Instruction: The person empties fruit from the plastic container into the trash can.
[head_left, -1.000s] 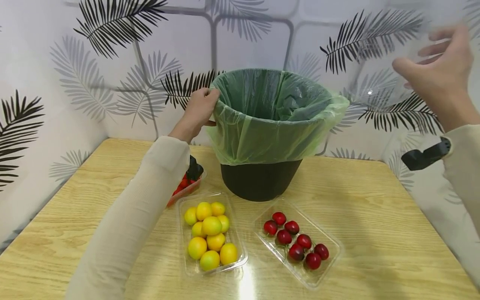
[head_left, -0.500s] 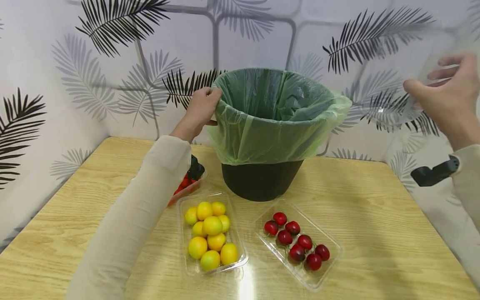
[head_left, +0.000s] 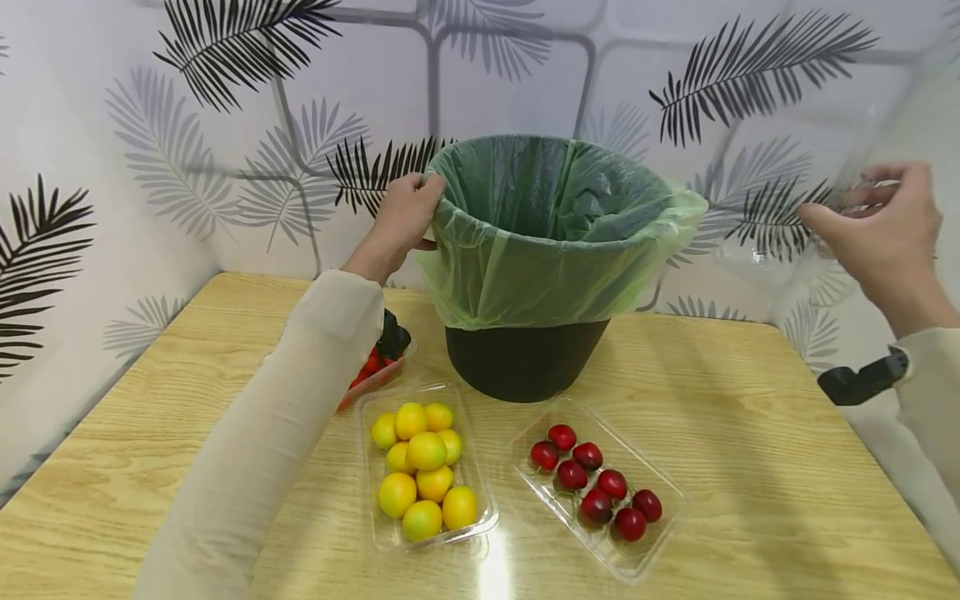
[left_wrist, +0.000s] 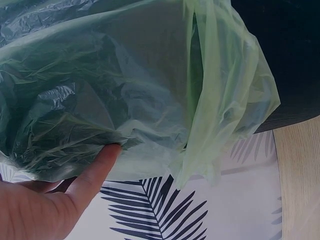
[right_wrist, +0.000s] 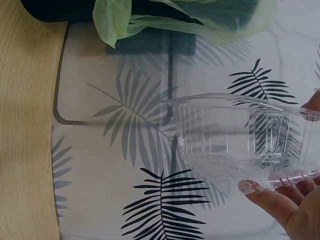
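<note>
My left hand (head_left: 403, 215) grips the left rim of a black trash bin (head_left: 525, 358) lined with a pale green bag (head_left: 540, 283). In the left wrist view, the thumb of that left hand (left_wrist: 50, 207) presses on the crinkled bag (left_wrist: 150, 115). Off to the bin's right, my right hand (head_left: 888, 229) is raised and holds a see-through plastic container (right_wrist: 235, 137), faint against the wall in the head view. The right wrist view shows the thumb and fingers of this hand (right_wrist: 295, 210) gripping the container's edge, with nothing visible inside it.
In front of the bin lie a clear tray (head_left: 480, 533) of small yellow citrus fruits (head_left: 426, 451) and another clear tray (head_left: 637, 567) of dark red cherries (head_left: 597, 506). A punnet (head_left: 375, 382) of red fruit is partly hidden by the left sleeve. Patterned wall (head_left: 510, 75) stands behind.
My right hand has moved downward with the clear container, staying to the right of the bin. The left hand keeps its grip on the rim, and the trays have not moved.
</note>
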